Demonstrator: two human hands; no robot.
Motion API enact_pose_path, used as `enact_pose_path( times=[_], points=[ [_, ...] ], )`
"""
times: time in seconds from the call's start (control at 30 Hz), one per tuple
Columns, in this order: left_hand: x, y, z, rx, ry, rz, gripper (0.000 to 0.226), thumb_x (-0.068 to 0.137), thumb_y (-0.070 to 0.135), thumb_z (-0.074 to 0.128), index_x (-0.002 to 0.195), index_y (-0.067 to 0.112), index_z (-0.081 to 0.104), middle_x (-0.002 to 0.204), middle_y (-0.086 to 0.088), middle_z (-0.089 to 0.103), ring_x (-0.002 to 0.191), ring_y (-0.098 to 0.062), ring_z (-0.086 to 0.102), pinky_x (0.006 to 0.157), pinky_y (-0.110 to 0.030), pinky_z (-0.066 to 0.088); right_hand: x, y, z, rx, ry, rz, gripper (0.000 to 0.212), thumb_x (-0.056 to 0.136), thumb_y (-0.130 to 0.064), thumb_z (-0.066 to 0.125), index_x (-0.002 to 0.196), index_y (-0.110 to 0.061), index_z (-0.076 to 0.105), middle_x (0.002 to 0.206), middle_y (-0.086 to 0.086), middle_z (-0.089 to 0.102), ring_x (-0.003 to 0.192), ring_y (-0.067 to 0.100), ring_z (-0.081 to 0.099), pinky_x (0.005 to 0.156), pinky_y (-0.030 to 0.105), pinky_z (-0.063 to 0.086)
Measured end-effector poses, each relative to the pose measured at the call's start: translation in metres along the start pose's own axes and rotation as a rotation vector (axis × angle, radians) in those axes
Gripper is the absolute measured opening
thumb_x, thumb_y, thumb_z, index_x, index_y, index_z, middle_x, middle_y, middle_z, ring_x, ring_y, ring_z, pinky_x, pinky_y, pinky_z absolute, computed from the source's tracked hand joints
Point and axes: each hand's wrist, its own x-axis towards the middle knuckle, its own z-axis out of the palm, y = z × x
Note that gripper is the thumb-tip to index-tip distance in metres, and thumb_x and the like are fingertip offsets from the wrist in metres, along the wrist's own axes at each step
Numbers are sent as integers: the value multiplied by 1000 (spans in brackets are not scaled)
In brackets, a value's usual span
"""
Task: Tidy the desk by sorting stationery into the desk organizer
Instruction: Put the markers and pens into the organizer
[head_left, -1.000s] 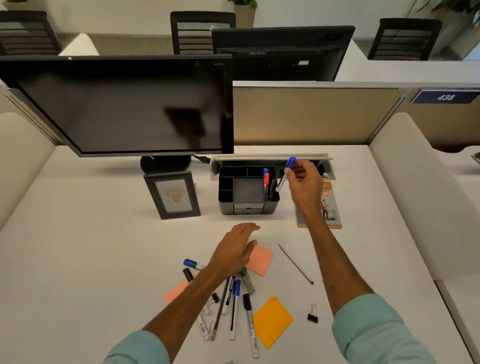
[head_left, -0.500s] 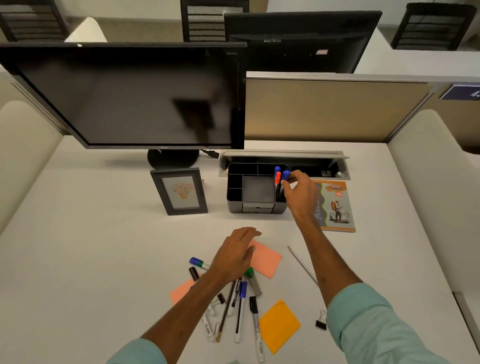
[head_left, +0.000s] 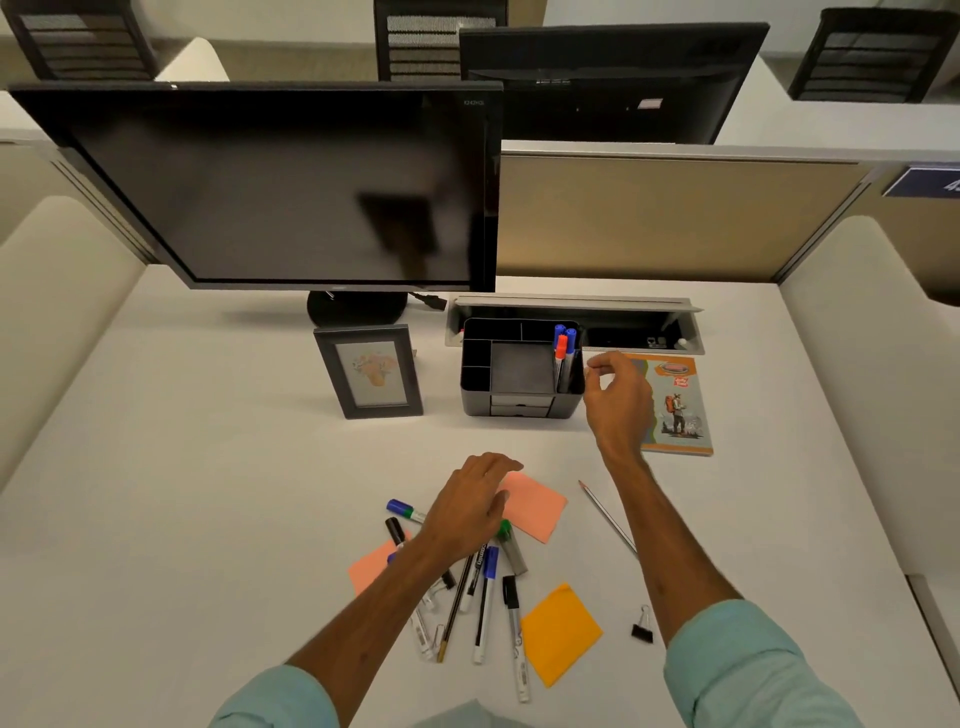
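Observation:
The black desk organizer (head_left: 488, 400) stands mid-desk, with two blue-capped markers (head_left: 570, 340) and an orange-capped one (head_left: 561, 349) upright in its right compartment. My right hand (head_left: 621, 397) is just right of the organizer, empty, fingers loosely curled and apart. My left hand (head_left: 475, 501) hovers flat over a pile of markers and pens (head_left: 483, 597) near the front, holding nothing. A peach sticky note (head_left: 535, 506), a second peach note (head_left: 371, 564), an orange note (head_left: 561, 631), a pencil (head_left: 608, 519) and a black binder clip (head_left: 643, 630) lie around the pile.
A large monitor (head_left: 270, 187) stands at the back left with a framed picture (head_left: 370, 371) in front of it. A booklet (head_left: 675, 405) lies right of the organizer, partly under my right hand. A cable tray (head_left: 623, 325) runs behind the organizer.
My right hand lowered the blue-capped marker into the organizer's right compartment, let it go and drew back to the right. My left hand stayed over the pile.

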Motion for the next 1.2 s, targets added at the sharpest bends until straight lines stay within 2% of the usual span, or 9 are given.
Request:
enact_pose_path(
  times=[0.1, 0.2, 0.3, 0.4, 0.53, 0.63, 0.8, 0.97, 1.2],
  points=[
    [-8, 4, 2, 56, 9, -26, 38, 99, 17, 59, 135, 28, 54, 139, 7, 55, 125, -14, 49, 106, -34, 44, -31, 8, -6, 21, -28, -3, 6, 97, -19, 69, 102, -22, 71, 97, -6, 74, 81, 12, 65, 58, 14, 38],
    [-21, 12, 5, 94, 30, -103, 31, 94, 18, 64, 123, 26, 58, 123, 7, 60, 109, -13, 54, 93, -33, 49, -63, 20, -10, 8, -106, 30, 5, 97, -21, 68, 99, -26, 71, 97, -10, 73, 78, 15, 67, 56, 16, 35],
    [-37, 18, 10, 122, 40, -211, 16, 93, 26, 63, 108, 26, 56, 107, 6, 62, 95, -15, 56, 78, -34, 51, -93, 32, -14, 2, -183, 60, 6, 97, -23, 69, 99, -28, 71, 96, -13, 73, 80, 14, 68, 60, 19, 42],
    [-59, 25, 18, 184, 9, -217, 10, 94, 31, 58, 99, 24, 52, 95, 4, 60, 86, -17, 56, 66, -34, 50, -115, 39, -20, -5, -241, 65, 6, 96, -23, 69, 98, -28, 72, 97, -13, 74, 84, 12, 68, 70, 26, 52],
    [-87, 46, 36, 266, -96, -294, 28, 95, 46, 57, 92, 19, 60, 90, -2, 67, 80, -21, 64, 67, -36, 54, -132, 45, -28, -33, -285, 63, 6, 96, -21, 69, 97, -27, 72, 97, -12, 74, 84, 8, 64, 67, 23, 43],
    [-98, 55, 51, 290, -155, -380, 41, 96, 55, 56, 100, 17, 68, 94, -4, 70, 84, -22, 68, 73, -36, 58, -141, 47, -34, -41, -316, 50, 8, 96, -20, 68, 97, -28, 72, 96, -13, 73, 85, 9, 65, 68, 24, 46],
    [-103, 68, 61, 292, -167, -421, 39, 96, 50, 61, 109, 14, 68, 104, -6, 71, 93, -23, 69, 80, -36, 60, -150, 50, -46, -62, -348, 33, 7, 96, -21, 69, 99, -25, 73, 99, -10, 75, 86, 8, 65, 70, 22, 46],
    [-104, 76, 63, 281, -154, -431, 35, 96, 44, 60, 111, 14, 68, 108, -8, 71, 95, -24, 69, 81, -36, 60, -155, 55, -58, -90, -366, 44, 6, 97, -23, 68, 100, -25, 73, 99, -11, 74, 84, 7, 61, 60, 15, 35],
    [-105, 83, 52, 205, -70, -409, 34, 90, 49, 54, 87, 17, 64, 79, 1, 63, 73, -16, 63, 64, -31, 54, -151, 61, -63, -35, -381, 78, 5, 94, -24, 70, 94, -28, 73, 91, -16, 73, 82, 6, 65, 61, 20, 43]
  ],
)
